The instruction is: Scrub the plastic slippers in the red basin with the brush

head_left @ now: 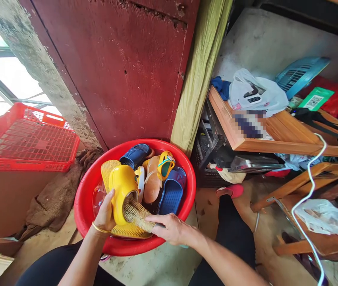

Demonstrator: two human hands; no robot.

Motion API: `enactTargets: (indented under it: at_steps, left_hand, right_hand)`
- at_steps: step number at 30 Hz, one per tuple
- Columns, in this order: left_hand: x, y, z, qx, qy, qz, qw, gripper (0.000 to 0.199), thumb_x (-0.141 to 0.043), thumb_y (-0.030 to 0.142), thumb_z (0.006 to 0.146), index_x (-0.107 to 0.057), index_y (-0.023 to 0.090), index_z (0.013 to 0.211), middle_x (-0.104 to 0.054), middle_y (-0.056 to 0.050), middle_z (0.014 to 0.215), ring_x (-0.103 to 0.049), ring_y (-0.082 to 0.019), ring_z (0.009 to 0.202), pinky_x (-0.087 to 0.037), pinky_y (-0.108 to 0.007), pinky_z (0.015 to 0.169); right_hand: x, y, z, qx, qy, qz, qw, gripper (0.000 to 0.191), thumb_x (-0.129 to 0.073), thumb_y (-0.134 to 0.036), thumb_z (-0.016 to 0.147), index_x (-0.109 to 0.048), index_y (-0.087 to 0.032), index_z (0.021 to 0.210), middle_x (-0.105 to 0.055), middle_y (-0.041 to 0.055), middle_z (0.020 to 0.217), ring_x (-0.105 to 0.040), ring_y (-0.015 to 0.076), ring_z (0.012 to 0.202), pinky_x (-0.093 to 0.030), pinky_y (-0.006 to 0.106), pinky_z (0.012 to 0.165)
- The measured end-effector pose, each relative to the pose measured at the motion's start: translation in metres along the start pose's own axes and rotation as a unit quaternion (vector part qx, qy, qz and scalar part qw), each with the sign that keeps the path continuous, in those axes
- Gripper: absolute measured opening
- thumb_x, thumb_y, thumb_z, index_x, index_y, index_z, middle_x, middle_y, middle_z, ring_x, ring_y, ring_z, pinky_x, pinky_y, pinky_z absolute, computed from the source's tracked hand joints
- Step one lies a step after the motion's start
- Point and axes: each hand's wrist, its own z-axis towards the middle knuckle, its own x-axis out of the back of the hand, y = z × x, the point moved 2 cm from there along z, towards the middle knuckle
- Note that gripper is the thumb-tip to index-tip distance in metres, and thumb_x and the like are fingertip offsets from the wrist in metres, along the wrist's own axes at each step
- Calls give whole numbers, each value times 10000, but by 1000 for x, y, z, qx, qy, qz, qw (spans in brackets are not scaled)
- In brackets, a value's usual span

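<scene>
Dark-red door (pixel 121 71) behind, one red tub (pixel 82 198) stands on the floor with one yellow clog (pixel 123 178) held over it, the left hand (pixel 105 212) gripping its side and the right hand's (pixel 170 228) grip closed on one brush (pixel 139 216). Scrubbing inside the clog seems the step in hand, and the next stroke calls for a steady clog. Two blue slippers (pixel 173 192) lie in the tub among other overlapping footwear I cannot count surely.

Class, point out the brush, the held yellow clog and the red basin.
Brush (pixel 137 214), head view: on its bristles.
Held yellow clog (pixel 119 188), head view: on its smooth upper.
Red basin (pixel 82 202), head view: on its rim.
</scene>
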Motion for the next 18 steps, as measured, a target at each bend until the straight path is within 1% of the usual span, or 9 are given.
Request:
enactTargets:
  at_steps: [2, 3, 5, 7, 8, 10, 13, 16, 18]
  left_hand:
    - [-4, 1, -6, 31, -19, 46, 998, 578, -789, 411, 660, -691, 126, 1153, -787, -122, 919, -750, -334, 882, -629, -400, 750]
    - [-7, 2, -8, 22, -19, 79, 996, 586, -820, 376, 636, -687, 129, 1151, -784, -115, 923, -749, -317, 856, -624, -381, 733]
    - [-10, 7, -9, -58, 18, 149, 987, 639, -863, 368, 601, -667, 153, 1170, -771, -83, 939, -736, -266, 795, -603, -329, 685]
    - [-11, 15, -9, -168, 78, 217, 958, 684, -867, 424, 597, -643, 175, 1193, -753, -58, 958, -712, -227, 765, -577, -296, 660]
    - [-12, 19, -9, -215, 99, 248, 940, 698, -858, 454, 603, -634, 180, 1206, -745, -58, 975, -705, -223, 779, -571, -294, 670]
    - [-16, 28, -10, -283, 108, 307, 902, 717, -836, 490, 617, -624, 178, 1228, -732, -78, 1034, -698, -243, 857, -569, -315, 733]
    - [-31, 42, -17, -340, 91, 389, 851, 748, -845, 475, 591, -629, 186, 1246, -721, -90, 1110, -678, -280, 969, -548, -351, 855]
    - [-58, 58, -27, -367, 56, 452, 811, 734, -833, 454, 596, -644, 201, 1259, -723, -77, 1132, -665, -299, 1018, -494, -361, 967]
    - [-80, 65, -34, -385, 0, 517, 765, 718, -783, 457, 653, -627, 211, 1310, -711, -86, 1192, -651, -316, 1082, -455, -366, 1023]
  right_hand:
    - [-2, -2, -5, 13, 14, -25, 999, 465, -511, -293, 964, -583, -246, 1421, -675, 40, 1331, -669, 207, 1155, -483, 272, 1011]
    - [0, -2, -9, 10, 16, -60, 998, 459, -512, -292, 965, -586, -268, 1417, -693, 44, 1302, -681, 215, 1129, -493, 287, 996]
    - [7, -3, -22, -15, 12, -153, 988, 441, -522, -301, 963, -603, -315, 1395, -749, 53, 1173, -715, 237, 1031, -524, 323, 933]
    - [17, -1, -37, -52, 16, -226, 973, 435, -524, -308, 962, -606, -340, 1388, -775, 57, 1037, -734, 253, 936, -546, 348, 864]
    - [23, 1, -43, -63, 24, -239, 969, 440, -516, -303, 965, -596, -345, 1395, -776, 56, 1023, -736, 256, 925, -548, 354, 854]
    - [30, 6, -53, -68, 45, -220, 972, 455, -496, -285, 972, -571, -350, 1417, -765, 46, 1109, -731, 252, 977, -546, 358, 885]
    - [31, 18, -61, -51, 87, -136, 986, 462, -493, -265, 972, -564, -330, 1424, -693, 23, 1304, -680, 234, 1143, -513, 345, 992]
    - [22, 30, -61, -30, 138, -59, 988, 483, -504, -237, 957, -557, -265, 1435, -639, 40, 1381, -618, 220, 1247, -475, 342, 1065]
    - [16, 36, -61, -24, 171, -35, 984, 481, -501, -232, 954, -561, -239, 1431, -655, 55, 1358, -617, 219, 1249, -469, 360, 1080]
